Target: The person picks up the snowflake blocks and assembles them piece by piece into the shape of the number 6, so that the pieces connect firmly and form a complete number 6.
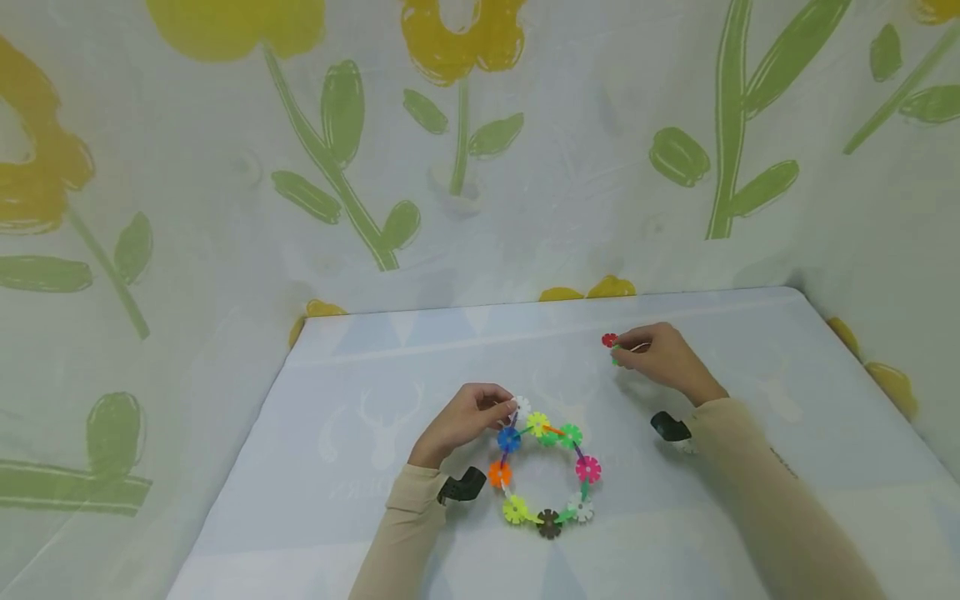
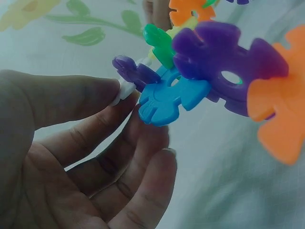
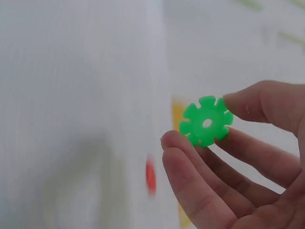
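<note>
Flower-printed backdrop (image 1: 555,192) behind a pale tabletop (image 1: 292,483)

Honestly can't tell if I'm in a home or somewhere else, but it looks like a small screened-off play nook. Pale sheeting (image 1: 555,217) goes up on three sides, printed with big yellow flowers (image 1: 236,25) and chunky green stems (image 1: 727,150). My tabletop (image 1: 285,517) is pale too, with faint deer heads (image 1: 384,425), plus colourful plastic discs (image 1: 588,469) in front of me.
</note>
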The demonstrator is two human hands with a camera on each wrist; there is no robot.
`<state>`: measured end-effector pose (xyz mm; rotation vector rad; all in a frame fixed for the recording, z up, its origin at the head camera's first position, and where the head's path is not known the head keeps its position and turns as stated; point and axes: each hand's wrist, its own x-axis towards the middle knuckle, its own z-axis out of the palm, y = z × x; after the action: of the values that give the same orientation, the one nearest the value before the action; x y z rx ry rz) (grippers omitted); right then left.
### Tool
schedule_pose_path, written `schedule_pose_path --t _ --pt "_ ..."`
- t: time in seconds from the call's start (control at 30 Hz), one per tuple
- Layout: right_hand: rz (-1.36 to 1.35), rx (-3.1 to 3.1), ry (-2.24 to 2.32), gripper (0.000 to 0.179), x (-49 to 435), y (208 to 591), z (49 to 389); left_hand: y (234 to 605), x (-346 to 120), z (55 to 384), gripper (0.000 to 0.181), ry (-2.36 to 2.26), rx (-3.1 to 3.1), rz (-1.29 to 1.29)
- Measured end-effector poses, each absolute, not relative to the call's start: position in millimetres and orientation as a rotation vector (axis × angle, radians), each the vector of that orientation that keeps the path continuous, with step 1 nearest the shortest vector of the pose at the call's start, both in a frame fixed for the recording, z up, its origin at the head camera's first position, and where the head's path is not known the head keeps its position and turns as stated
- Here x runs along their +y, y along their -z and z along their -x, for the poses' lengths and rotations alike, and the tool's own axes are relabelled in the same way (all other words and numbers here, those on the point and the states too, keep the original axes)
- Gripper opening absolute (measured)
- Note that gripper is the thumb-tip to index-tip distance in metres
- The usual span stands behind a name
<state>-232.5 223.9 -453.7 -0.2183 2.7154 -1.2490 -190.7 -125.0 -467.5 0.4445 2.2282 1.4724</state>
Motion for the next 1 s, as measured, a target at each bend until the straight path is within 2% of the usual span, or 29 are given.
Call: schedule_pose_path --t 0.17,0.4,1.0 --pt "0.248 2.469 1.552 0.044 194 454 222 470 -125 191 0.028 -1.456 2.263 -0.464" --pt "0.227 2.237 1.756 0.049 160 454 213 471 -124 192 0.028 -1.454 2.268 -0.466" --pt "0.189 2.097 1.839 0.044 118 456 202 471 -124 195 0.028 -1.482 2.245 -0.485"
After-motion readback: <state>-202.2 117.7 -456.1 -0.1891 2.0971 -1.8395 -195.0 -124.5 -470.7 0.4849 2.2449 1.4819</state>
